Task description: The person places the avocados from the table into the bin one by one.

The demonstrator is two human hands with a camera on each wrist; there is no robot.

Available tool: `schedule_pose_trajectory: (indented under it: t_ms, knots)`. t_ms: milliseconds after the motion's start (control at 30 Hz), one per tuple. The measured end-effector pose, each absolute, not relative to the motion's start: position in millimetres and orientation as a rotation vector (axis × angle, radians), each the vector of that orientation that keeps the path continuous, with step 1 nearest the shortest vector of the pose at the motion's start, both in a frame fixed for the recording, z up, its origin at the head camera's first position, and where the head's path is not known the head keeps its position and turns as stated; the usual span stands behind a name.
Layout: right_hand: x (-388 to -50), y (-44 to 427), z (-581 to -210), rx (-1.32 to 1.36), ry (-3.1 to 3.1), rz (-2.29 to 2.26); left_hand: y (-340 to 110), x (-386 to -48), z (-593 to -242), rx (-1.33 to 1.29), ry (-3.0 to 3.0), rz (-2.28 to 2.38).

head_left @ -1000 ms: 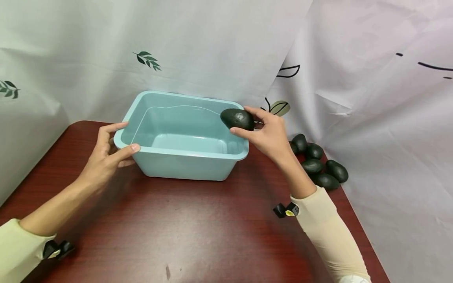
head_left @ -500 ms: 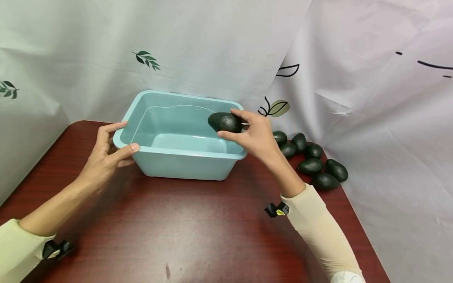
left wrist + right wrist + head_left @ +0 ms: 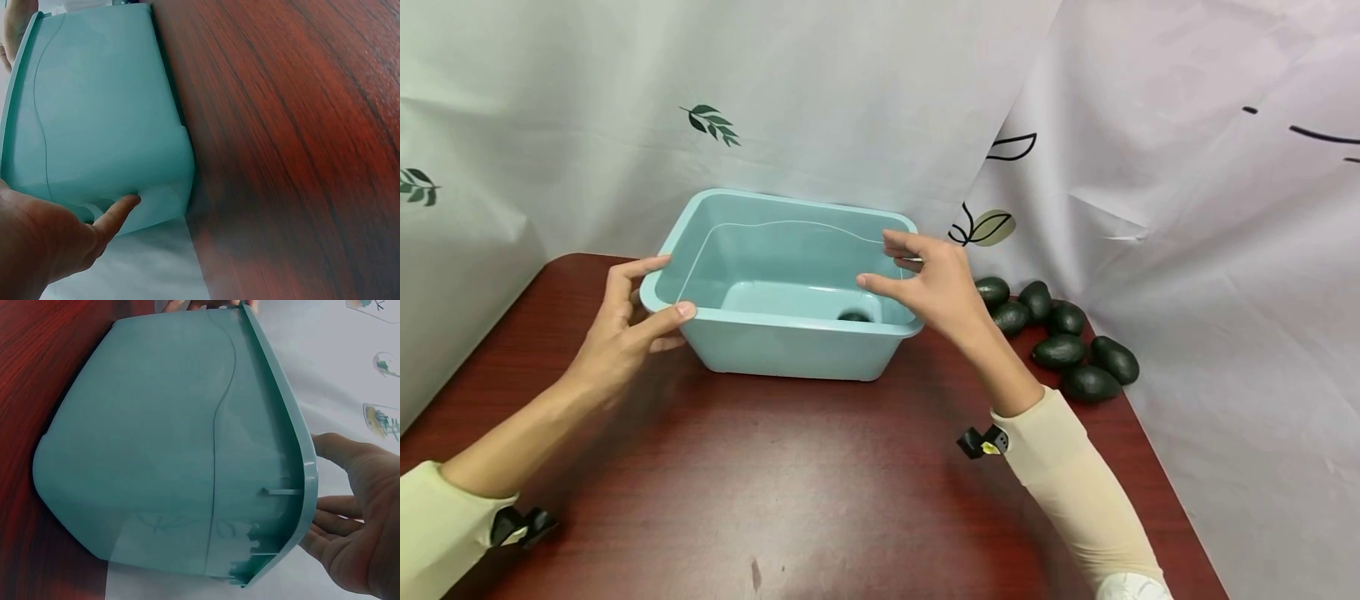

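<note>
A light blue plastic tub (image 3: pixel 786 354) stands on the table against the back cloth. My left hand (image 3: pixel 617 333) grips its left end, thumb over the near rim and the other fingers round the side; the left wrist view shows a finger of this hand (image 3: pixel 56 237) against the outer wall. Over the tub's right end my right hand (image 3: pixel 938 283) is held with thumb and fingers spread apart, nothing between them. One dark green avocado (image 3: pixel 853 317) lies on the tub floor, mostly hidden behind the near wall. In the right wrist view, the right hand (image 3: pixel 369 512) is beside the rim.
Several avocados (image 3: pixel 1060 352) lie loosely grouped at the right edge of the dark red wooden table (image 3: pixel 820 492). White cloth (image 3: pixel 850 100) with leaf prints hangs behind and to the right.
My right hand moved left over the tub with an avocado, then let go; the avocado dropped to the tub's floor. My left hand kept its grip on the rim.
</note>
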State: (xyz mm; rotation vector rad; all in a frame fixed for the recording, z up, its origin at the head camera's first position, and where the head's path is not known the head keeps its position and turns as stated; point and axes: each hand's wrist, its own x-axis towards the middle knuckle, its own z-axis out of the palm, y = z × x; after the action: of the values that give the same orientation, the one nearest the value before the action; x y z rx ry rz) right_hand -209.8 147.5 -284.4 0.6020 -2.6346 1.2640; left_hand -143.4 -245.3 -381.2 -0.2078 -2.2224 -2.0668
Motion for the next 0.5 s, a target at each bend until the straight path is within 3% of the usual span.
schedule_pose_trajectory:
  t_ms: [500]
  knots:
    - [-205.4, 159.6, -287.3, 0.535, -2.631, 1.341, -248.9, -143.3, -381.2, -0.213, -2.186, -2.101]
